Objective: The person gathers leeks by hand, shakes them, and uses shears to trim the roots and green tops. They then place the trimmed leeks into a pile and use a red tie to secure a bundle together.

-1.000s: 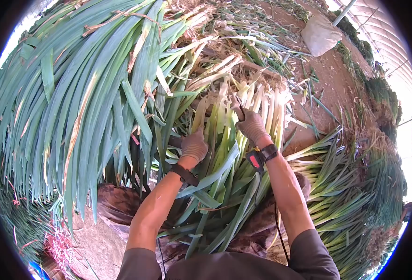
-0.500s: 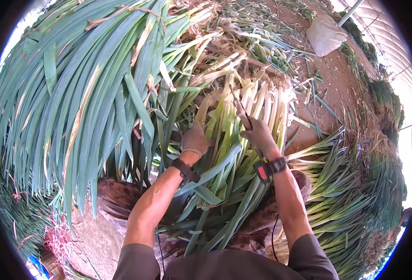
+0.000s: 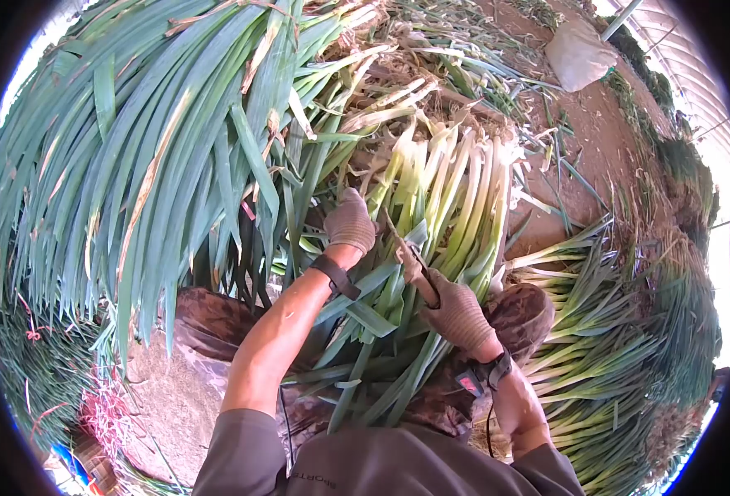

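Observation:
Pale-stemmed green onions [image 3: 464,194] lie side by side in front of me, their leaves running down across my lap. My gloved left hand [image 3: 351,221] is closed at the left edge of this row; what its fingers hold is hidden. In my gloved right hand [image 3: 457,314] is the handle of a knife [image 3: 409,260], its blade slanting up and left over the leaves. The tip of the blade is close to my left hand, a small gap apart.
A large heap of long green leaves [image 3: 150,157] fills the left. More onions [image 3: 596,331] lie in rows at the right. A whitish sack [image 3: 580,56] sits on the brown ground at the top right. Pink ties [image 3: 107,413] lie at the lower left.
My right hand has moved down toward me with the knife, from the pale stems to the leaves. My left hand has shifted slightly upward, and the knife tip is now nearer to it.

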`<state>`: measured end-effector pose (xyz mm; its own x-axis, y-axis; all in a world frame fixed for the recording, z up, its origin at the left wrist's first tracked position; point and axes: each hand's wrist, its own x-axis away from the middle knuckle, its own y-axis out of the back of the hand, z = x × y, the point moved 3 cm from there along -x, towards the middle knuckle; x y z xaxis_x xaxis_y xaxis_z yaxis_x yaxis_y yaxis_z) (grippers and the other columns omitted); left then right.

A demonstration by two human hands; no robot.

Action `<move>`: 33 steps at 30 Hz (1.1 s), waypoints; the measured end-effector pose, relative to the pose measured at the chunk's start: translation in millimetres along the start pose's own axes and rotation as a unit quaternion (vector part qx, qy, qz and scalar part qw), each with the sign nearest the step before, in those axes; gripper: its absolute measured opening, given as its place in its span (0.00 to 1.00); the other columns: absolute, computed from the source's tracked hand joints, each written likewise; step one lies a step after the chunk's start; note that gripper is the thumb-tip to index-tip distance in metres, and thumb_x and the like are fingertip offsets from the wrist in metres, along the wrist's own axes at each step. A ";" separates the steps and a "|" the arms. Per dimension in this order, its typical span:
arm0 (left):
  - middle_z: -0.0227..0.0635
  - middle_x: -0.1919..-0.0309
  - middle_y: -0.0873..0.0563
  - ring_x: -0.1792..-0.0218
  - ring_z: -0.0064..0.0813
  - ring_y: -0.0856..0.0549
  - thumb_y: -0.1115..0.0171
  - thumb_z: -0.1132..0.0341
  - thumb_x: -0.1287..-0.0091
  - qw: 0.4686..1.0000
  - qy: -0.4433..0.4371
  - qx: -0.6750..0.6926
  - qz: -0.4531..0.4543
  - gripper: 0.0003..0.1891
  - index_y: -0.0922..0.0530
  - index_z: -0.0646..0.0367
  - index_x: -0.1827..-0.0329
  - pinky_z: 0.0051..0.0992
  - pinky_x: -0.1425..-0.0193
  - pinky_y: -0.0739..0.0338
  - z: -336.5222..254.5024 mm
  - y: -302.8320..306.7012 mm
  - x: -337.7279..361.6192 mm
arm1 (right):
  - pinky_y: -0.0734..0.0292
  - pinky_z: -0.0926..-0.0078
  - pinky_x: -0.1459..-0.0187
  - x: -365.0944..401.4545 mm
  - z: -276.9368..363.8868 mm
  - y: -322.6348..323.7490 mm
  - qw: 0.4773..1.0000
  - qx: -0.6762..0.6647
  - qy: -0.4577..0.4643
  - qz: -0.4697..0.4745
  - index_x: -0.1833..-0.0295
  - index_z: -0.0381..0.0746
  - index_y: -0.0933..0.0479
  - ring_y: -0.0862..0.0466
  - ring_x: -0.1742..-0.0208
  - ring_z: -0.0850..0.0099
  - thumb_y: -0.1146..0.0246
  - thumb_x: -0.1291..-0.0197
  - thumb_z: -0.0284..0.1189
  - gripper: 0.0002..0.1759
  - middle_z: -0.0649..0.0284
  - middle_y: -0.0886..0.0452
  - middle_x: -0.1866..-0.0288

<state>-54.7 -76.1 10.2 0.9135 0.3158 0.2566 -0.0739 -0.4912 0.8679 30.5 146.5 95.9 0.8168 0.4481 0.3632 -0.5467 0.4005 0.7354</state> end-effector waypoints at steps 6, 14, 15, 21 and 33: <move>0.52 0.64 0.11 0.61 0.49 0.09 0.25 0.60 0.44 1.000 -0.008 -0.022 -0.020 0.31 0.33 0.67 0.46 0.43 0.56 0.15 9.9 -12.9 -8.4 | 0.23 0.46 0.51 11.9 13.1 -5.6 1.000 0.002 0.022 -0.011 0.38 0.35 0.30 0.18 0.56 0.39 0.34 0.49 0.30 0.31 0.38 0.18 0.62; 0.53 0.65 0.12 0.62 0.51 0.10 0.22 0.58 0.46 1.000 -0.018 0.011 0.018 0.36 0.34 0.69 0.44 0.45 0.56 0.16 6.7 -2.7 -0.8 | 0.22 0.46 0.52 -30.7 -0.5 -4.1 0.998 0.035 -0.004 -0.050 0.40 0.35 0.30 0.17 0.56 0.40 0.32 0.50 0.31 0.30 0.40 0.17 0.63; 0.53 0.64 0.12 0.62 0.51 0.10 0.22 0.57 0.46 1.000 -0.017 0.008 0.019 0.36 0.34 0.69 0.44 0.45 0.55 0.16 6.8 -2.7 -0.9 | 0.22 0.46 0.52 -32.1 0.9 -2.6 0.998 0.039 -0.004 -0.048 0.41 0.35 0.29 0.17 0.56 0.40 0.32 0.50 0.31 0.29 0.40 0.17 0.63; 0.54 0.62 0.12 0.58 0.51 0.10 0.22 0.57 0.46 0.999 -0.012 0.014 0.031 0.36 0.34 0.67 0.43 0.44 0.53 0.16 4.7 -2.5 -1.3 | 0.22 0.48 0.50 -47.6 -7.3 6.2 0.996 0.063 -0.037 -0.056 0.43 0.34 0.29 0.17 0.54 0.41 0.32 0.50 0.31 0.28 0.40 0.16 0.60; 0.53 0.60 0.12 0.56 0.51 0.11 0.22 0.56 0.47 0.998 -0.046 0.008 0.050 0.34 0.30 0.64 0.43 0.44 0.51 0.16 1.9 -3.6 0.7 | 0.22 0.46 0.53 -57.4 -14.6 14.9 0.994 0.075 -0.016 -0.082 0.45 0.35 0.28 0.17 0.57 0.40 0.35 0.47 0.31 0.23 0.40 0.17 0.64</move>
<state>-53.0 -75.6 6.4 0.9347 0.1898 0.3004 -0.1602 -0.5293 0.8332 -27.2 138.5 77.7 0.8996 0.3595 0.2479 -0.3740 0.3415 0.8623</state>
